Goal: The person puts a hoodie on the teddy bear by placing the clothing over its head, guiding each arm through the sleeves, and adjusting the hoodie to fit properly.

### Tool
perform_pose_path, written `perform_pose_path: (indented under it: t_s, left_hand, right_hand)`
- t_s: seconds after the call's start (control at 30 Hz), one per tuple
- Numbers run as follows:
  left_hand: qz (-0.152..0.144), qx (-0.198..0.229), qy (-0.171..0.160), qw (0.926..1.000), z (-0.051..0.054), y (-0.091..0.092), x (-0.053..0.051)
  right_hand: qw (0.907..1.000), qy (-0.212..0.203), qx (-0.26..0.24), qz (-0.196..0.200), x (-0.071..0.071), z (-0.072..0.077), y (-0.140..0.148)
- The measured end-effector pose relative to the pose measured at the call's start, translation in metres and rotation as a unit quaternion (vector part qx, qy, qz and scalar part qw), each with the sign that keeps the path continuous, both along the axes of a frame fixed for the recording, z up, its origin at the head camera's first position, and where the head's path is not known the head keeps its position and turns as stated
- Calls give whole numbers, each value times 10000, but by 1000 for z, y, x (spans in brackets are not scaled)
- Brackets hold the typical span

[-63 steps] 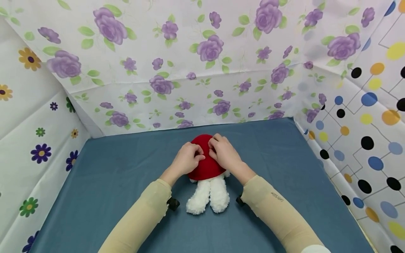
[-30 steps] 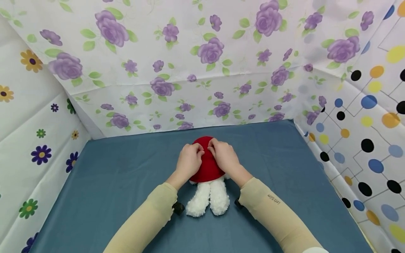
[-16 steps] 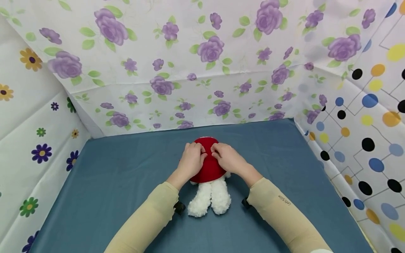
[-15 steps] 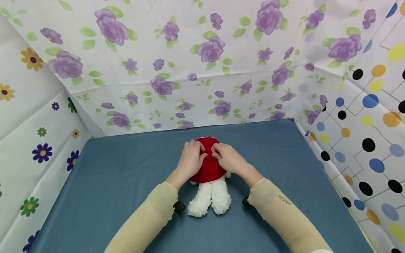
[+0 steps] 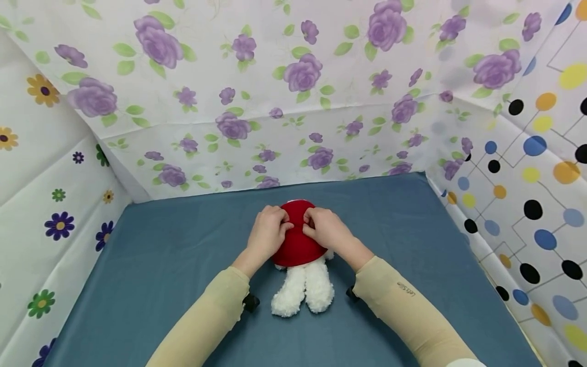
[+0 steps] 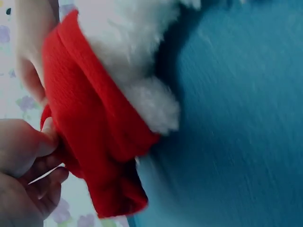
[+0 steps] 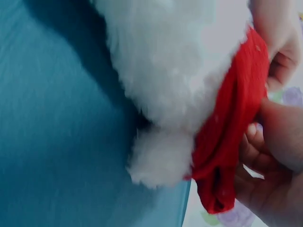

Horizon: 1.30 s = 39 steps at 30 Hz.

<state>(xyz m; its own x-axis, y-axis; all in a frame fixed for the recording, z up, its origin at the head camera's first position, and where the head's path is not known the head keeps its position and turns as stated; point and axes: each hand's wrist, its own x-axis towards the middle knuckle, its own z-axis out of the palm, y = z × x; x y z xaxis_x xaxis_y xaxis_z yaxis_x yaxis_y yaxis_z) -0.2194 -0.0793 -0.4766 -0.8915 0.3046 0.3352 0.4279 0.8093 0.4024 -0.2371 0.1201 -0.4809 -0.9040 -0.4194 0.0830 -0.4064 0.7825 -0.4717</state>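
A white fluffy plush toy (image 5: 316, 285) lies on the blue surface with its legs toward me. Over its upper part is a small red garment (image 5: 300, 250), with a sleeve-like tube at its side in both wrist views. The toy's head is hidden in the head view. My left hand (image 5: 268, 232) pinches the red cloth between thumb and fingers, as the left wrist view shows. On the other side, my right hand (image 5: 326, 229) pinches the cloth too. In the right wrist view a rounded white limb (image 7: 161, 156) sticks out beside the garment.
A blue cloth (image 5: 183, 244) covers the tabletop. Behind it hangs a white sheet with purple roses (image 5: 275, 102). Flower-patterned cloth (image 5: 59, 224) borders the left side, and dotted cloth (image 5: 527, 229) borders the right.
Both hands came close together over the red garment, then moved apart; the left hand has shifted slightly left, the right slightly right. The plush toy stays nearly in place.
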Motion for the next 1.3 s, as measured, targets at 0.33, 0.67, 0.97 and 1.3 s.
perform_pose_path:
  t_s: [0.33,0.67,0.97,1.3]
  left_hand:
    - [-154,738,-1058,9915,1,-3,4]
    - [49,626,-1010,9929,0,-2,-9]
    - [387,390,-551,9970,-1,3,-10]
    - [-18,56,-508,9987,7,4,4]
  right_hand:
    - [9950,-510,-854,64,-9,5,11]
    - [9969,-74,-781,27,-20,-4,13]
    - [9921,-480,-848,792,-9,-3,17]
    - [9982,40,-581,-135,-1,-11,8]
